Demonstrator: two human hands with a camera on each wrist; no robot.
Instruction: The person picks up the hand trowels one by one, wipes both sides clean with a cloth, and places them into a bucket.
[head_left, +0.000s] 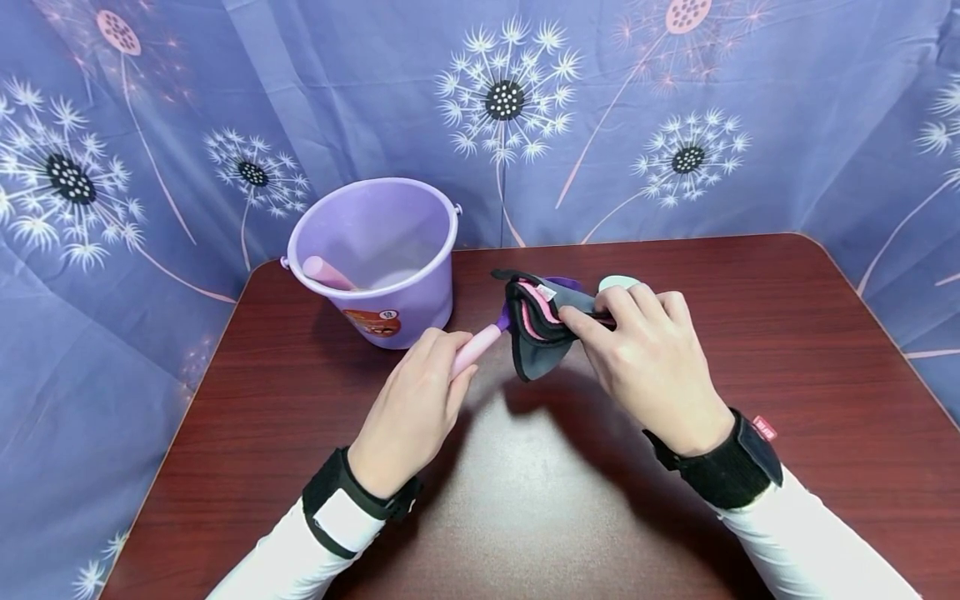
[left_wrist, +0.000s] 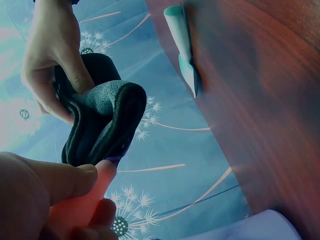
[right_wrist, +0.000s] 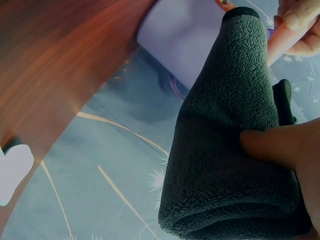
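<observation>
Grey cloth (black-edged), pink handle, lilac bucket, blue backdrop with white dandelions.

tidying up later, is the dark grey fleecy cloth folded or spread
Folded: black-edged layers of the dark grey fleecy cloth bunch together in the right hand.

both sleeves are plain white. left wristband is black, with a white patch. right wristband is black, with a red lettered tag.
</observation>
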